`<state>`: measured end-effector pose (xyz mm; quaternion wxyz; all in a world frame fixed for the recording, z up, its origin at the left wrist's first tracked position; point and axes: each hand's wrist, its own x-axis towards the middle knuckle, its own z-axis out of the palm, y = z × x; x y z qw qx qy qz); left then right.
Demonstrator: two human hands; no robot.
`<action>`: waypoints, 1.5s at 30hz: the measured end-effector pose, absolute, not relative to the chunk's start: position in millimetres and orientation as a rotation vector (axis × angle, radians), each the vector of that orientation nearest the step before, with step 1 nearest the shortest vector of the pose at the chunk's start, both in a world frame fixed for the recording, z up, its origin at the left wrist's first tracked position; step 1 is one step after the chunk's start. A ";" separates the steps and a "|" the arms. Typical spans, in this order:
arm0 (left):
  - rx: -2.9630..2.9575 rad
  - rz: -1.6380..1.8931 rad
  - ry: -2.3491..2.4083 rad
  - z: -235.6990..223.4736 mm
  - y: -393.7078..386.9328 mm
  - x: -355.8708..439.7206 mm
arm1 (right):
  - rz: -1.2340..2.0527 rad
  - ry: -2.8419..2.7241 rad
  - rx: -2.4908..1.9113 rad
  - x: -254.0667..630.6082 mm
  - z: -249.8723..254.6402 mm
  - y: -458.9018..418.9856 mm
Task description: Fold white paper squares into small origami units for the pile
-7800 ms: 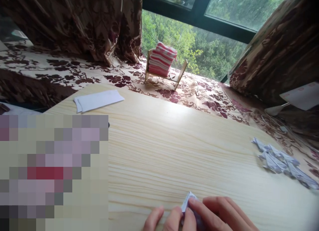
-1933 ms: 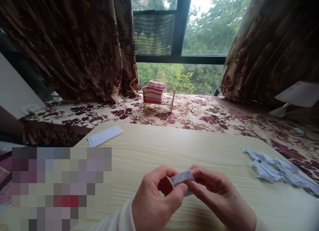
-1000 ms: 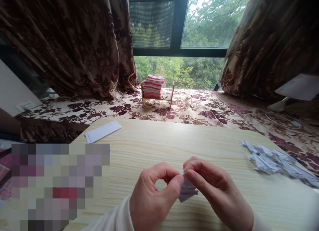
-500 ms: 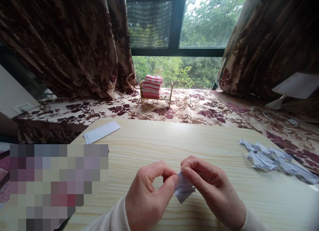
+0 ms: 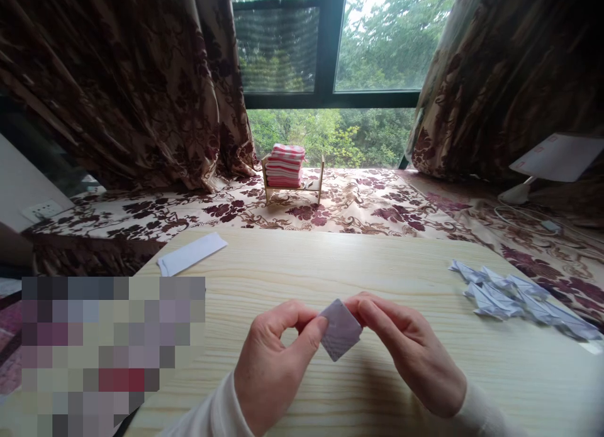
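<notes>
Head view, left hand (image 5: 276, 361) bent in a ring, thumb and finger pinching a small pale paper square (image 5: 338, 331) over the light wooden table (image 5: 302, 261), right hand (image 5: 418, 358) curled, fingertips by its right edge, cannot tell if pinching

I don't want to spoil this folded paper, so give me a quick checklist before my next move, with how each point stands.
1. Left hand has a grip on the folded paper: ok, pinched at its left corner.
2. Right hand has a firm grip: cannot tell; fingers are at the right side, contact partly hidden.
3. Paper's edges even: not ok, a ragged bit shows at right.
4. Paper's underside neat: cannot tell, hidden.
5. Folded pieces apart from the hands: ok, toward the table's right edge.
</notes>
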<state>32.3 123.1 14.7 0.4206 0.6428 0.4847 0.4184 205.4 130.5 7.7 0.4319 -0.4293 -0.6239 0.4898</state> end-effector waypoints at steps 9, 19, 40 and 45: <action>1.582 1.036 1.213 7.0 125.4 30.6 | 1.111 -1.616 -1.051 202.2 -4.7 128.8; 1.581 1.077 1.199 9.9 118.5 34.4 | 0.878 -1.771 -0.966 190.5 -2.0 121.6; 1.489 1.107 1.224 -1.4 122.9 37.8 | 1.060 -1.709 -1.052 189.1 -0.5 123.0; 1.134 1.032 1.082 2.0 126.7 38.9 | 1.032 -1.714 -0.998 190.8 1.0 120.9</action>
